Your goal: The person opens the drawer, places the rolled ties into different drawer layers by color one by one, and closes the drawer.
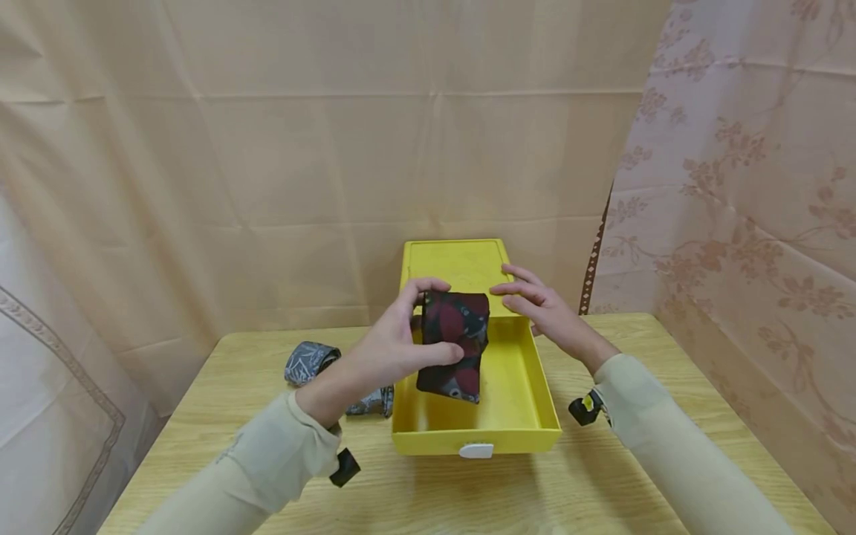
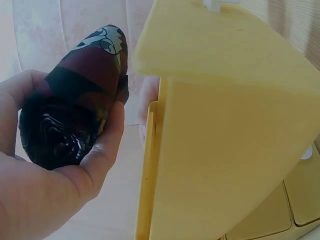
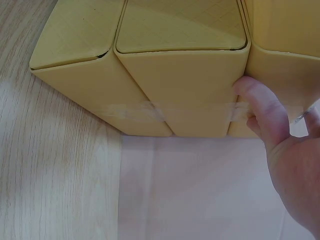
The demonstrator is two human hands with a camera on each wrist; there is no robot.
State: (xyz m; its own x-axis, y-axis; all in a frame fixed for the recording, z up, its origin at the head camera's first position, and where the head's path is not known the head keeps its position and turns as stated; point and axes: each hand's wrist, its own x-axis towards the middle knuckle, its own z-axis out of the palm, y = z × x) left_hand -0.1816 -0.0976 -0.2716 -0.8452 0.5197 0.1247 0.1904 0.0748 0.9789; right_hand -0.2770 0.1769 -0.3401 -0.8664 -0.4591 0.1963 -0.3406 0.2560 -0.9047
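Observation:
My left hand [image 1: 384, 349] grips a rolled dark-red and black patterned cloth [image 1: 444, 327], thumb across its near face. The cloth hangs over the left part of a pulled-out yellow drawer [image 1: 518, 379] with a white handle [image 1: 476, 451]. In the left wrist view the roll's black coiled end [image 2: 62, 135] faces the camera, beside the drawer's outer wall [image 2: 215, 150]. My right hand [image 1: 551, 316] rests at the right edge of the yellow cabinet [image 1: 448, 264], fingers spread and loosely bent. Its thumb touches the yellow side wall in the right wrist view.
Grey patterned cloth rolls [image 1: 307, 360] lie on the wooden table [image 1: 247, 416] left of the drawer, partly behind my left forearm. Clear tape [image 3: 142, 111] runs across the joined yellow units. A beige curtain [image 1: 301, 163] hangs behind, and a floral one [image 1: 756, 186] at the right.

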